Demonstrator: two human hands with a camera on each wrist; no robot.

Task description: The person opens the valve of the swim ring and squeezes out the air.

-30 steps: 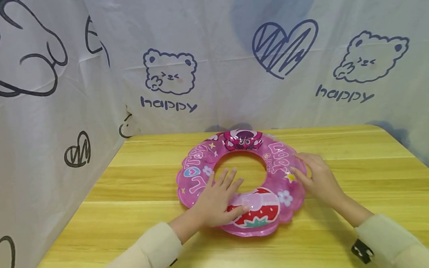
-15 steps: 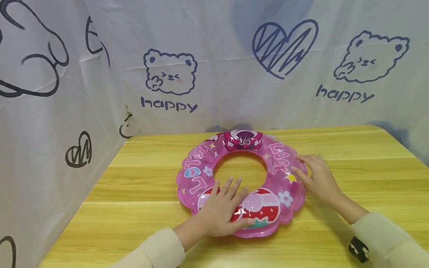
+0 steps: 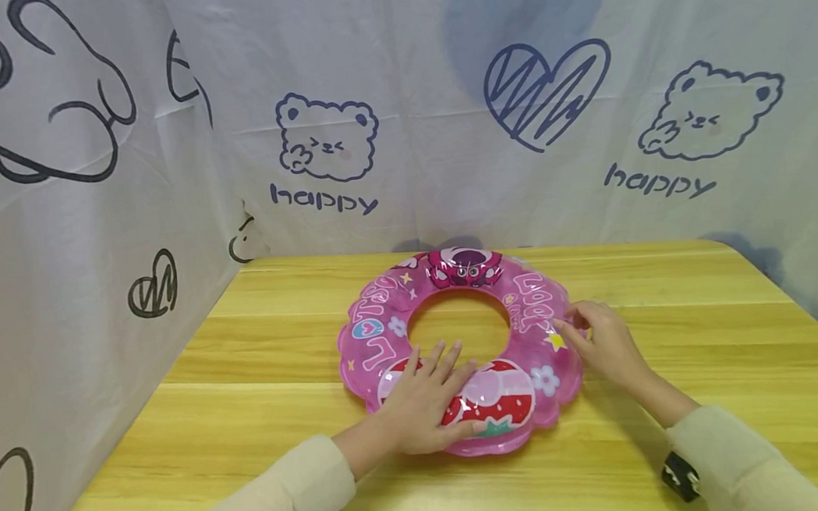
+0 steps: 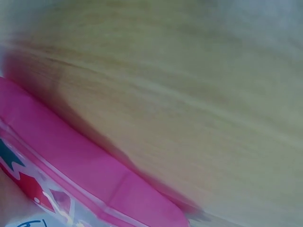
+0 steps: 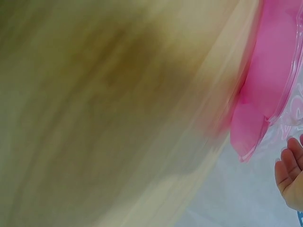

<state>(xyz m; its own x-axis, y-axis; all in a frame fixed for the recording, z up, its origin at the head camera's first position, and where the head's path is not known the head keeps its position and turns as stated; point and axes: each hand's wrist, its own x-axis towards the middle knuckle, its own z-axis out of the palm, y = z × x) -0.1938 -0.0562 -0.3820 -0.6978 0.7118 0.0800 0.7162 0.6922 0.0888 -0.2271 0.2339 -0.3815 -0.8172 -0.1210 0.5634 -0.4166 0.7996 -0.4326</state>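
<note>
A pink inflatable swim ring (image 3: 548, 403) with a scalloped edge lies flat on the wooden table, printed with letters, flowers, a bear and a strawberry. My left hand (image 3: 425, 403) rests on its near part, fingers spread towards the hole and thumb over the strawberry print. At the ring's right edge, my right hand (image 3: 607, 345) has thumb and bent index finger pinching the rim. In the left wrist view, the ring's plain pink side (image 4: 80, 146) fills the lower left. Curled fingers (image 5: 289, 165) show beside the ring in the right wrist view.
The yellow wooden table (image 3: 250, 421) reaches back to a white curtain (image 3: 436, 129) with printed bears and hearts. A second curtain side (image 3: 133, 225) stands along the left. A black band (image 3: 679, 476) hangs below the right sleeve.
My left hand has slid a little towards me and right along the near part of the ring. My right index finger has bent more at the rim. The ring has barely shifted.
</note>
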